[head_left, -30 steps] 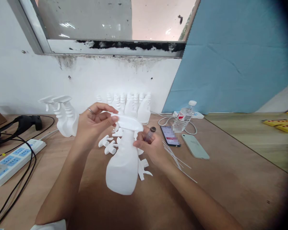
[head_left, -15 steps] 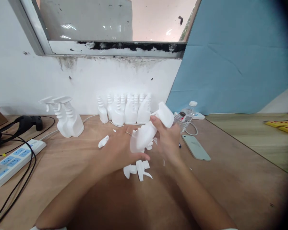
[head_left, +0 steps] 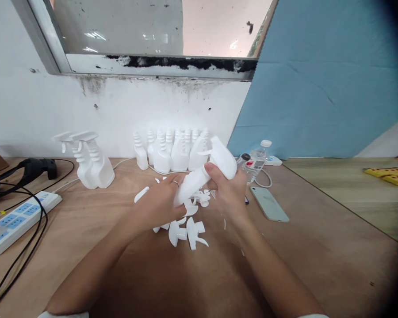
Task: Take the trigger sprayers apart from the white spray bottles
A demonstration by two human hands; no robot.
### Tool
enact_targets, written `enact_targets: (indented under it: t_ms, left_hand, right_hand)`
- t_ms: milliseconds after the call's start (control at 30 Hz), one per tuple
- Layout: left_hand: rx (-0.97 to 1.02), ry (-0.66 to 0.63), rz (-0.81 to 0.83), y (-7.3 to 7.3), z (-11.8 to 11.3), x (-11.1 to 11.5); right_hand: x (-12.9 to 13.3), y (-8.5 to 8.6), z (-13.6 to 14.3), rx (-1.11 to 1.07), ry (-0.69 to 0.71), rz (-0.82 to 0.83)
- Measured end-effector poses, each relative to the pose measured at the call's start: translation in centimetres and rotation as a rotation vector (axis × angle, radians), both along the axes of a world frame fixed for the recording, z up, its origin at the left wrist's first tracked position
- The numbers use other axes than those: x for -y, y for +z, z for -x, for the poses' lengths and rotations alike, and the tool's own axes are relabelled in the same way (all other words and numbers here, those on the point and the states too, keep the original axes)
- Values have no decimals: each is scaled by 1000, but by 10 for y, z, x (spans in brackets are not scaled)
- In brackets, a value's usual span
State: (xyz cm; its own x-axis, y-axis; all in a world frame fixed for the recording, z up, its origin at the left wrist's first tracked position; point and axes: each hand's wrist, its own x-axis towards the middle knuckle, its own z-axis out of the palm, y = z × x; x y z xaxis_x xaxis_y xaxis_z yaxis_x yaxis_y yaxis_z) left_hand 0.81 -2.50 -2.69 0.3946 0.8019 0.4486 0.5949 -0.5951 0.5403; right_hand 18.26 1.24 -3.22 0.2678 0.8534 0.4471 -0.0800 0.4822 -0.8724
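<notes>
The wall (head_left: 132,110) is white with dirty spots. The window (head_left: 119,31) is near 12 o'clock, with shiny light at 11 and chipped black paint (head_left: 185,63) below. A blue cloth (head_left: 318,79) hangs at 2. The brown table (head_left: 199,282) fills 6.

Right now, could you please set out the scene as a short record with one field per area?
Left hand: at the lower end of a tilted white spray bottle; fingers partly hidden
Right hand: grips that bottle near its spray head
Nearby: loose spray heads on the table
By the wall: headless white bottles, upright
Far left: power strip
Right: pale phone, clear plastic bottle
</notes>
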Motion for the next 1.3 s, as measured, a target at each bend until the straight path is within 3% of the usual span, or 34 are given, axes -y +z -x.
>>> enact_targets:
  t_ms: [133,300,400,567,700,867,1000,1133,1300]
  left_hand:
    - [-72,-164,196,12,8,1]
    - [36,-71,182,18,14,-2]
    - [129,-56,289,19,20,-9]
    - [346,-212,561,24,33,-15]
    - [327,-284,646,27,35,-14]
    - [61,-309,466,20,26,-14]
    - [-43,-124,324,13,16,-14]
    - [-56,-7,187,8,5,-13]
    - [-46,-3,-3,8,-2,-14]
  right_hand:
    - [0,-3,-8,42,129,-39]
    - [0,3,-20,45,219,-77]
    - [-2,7,-26,16,228,-84]
    - [-2,15,-28,-73,284,-90]
    - [0,18,-28,-128,356,-27]
    - [-1,19,-27,-191,374,-3]
    - [-4,19,-24,-246,292,19]
    - [-6,13,-21,-180,159,-48]
    - [-7,3,-22,-23,62,-141]
